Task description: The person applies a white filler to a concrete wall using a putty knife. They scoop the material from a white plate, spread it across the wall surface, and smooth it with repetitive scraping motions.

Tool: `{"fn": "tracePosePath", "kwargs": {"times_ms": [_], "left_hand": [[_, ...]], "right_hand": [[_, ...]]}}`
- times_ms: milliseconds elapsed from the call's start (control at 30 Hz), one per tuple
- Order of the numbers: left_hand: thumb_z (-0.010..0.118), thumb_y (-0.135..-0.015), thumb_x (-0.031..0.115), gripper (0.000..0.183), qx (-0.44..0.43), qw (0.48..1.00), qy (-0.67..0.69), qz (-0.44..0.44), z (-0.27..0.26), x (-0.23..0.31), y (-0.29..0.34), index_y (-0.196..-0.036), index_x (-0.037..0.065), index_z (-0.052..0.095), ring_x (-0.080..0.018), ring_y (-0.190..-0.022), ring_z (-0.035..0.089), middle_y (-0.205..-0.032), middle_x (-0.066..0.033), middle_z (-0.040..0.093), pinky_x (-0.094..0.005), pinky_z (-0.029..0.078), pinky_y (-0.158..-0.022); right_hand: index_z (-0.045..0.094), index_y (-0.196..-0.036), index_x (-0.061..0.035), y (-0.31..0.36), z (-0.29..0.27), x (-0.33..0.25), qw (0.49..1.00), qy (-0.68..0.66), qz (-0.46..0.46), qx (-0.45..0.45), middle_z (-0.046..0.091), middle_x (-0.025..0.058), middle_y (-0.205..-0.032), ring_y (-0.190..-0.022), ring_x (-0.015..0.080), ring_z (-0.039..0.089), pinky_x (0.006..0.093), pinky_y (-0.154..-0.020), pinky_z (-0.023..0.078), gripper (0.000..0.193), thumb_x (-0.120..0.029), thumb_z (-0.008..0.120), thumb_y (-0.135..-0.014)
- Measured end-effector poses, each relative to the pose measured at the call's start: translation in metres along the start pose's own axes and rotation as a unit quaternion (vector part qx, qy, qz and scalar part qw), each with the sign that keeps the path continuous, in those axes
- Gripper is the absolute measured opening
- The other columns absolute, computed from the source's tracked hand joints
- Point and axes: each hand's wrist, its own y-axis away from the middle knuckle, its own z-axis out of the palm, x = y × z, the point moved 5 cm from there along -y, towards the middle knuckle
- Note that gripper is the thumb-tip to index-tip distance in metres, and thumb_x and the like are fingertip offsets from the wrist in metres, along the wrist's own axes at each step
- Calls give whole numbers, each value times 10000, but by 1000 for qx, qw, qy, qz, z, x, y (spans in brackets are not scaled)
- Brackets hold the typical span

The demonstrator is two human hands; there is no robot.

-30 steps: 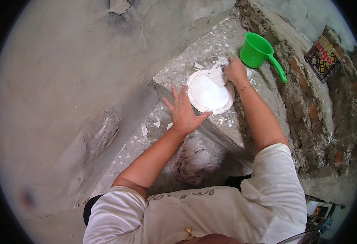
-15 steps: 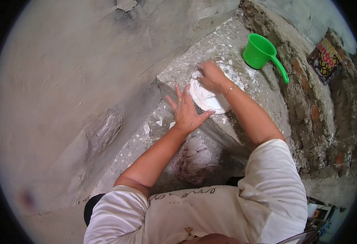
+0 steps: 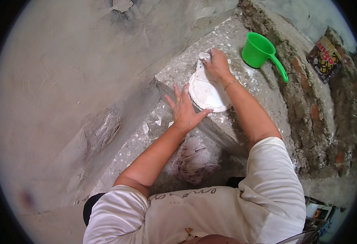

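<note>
A round, white-coated disc (image 3: 207, 94) lies on the rough grey ledge, smooth and shiny toward its near right part. My left hand (image 3: 184, 112) is open along its left and near side, fingers spread, with the thumb tip at the near rim. At the far side, my right hand (image 3: 220, 65) is closed, its fingers pinching a whitish crumpled piece (image 3: 203, 61) that reaches from the disc's far edge up to the fingers. Whether this piece is joined to the disc I cannot make out. White powder and small flakes are scattered around on the ledge.
A green dipper (image 3: 256, 51) with a long handle stands to the far right of the disc. A dark printed packet (image 3: 325, 59) lies on the rough stepped ledge beyond it. Below the ledge sits a crumpled purplish bundle (image 3: 195, 160). A plastered wall (image 3: 77, 65) rises at the left.
My right hand has moved farther away from me, and the whitish piece now stretches out beyond the disc's far edge. More of the disc shows. My left hand stays nearly in place.
</note>
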Motion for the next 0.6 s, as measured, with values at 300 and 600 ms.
{"fn": "tracePosePath", "kwargs": {"times_ms": [300, 600], "left_hand": [[729, -643, 542, 1117, -11, 1000, -2, -19, -3, -1, 0, -1375, -62, 140, -392, -1388, -5, -1416, -299, 225, -597, -99, -1044], [726, -641, 551, 1126, -5, 1000, -6, -11, 1, -2, -1, -1376, -65, 135, -383, -1390, -11, -1429, -278, 219, -589, -97, -1050]], "right_hand": [[566, -913, 42, -6, 8, -8, 995, 16, -19, -93, 605, 249, -918, -883, 428, 563, 454, -792, 449, 324, -164, 707, -707], [534, -862, 25, -6, 15, -8, 996, 28, -59, -57, 582, 231, -811, -821, 414, 547, 454, -737, 444, 366, -203, 744, -668]]}}
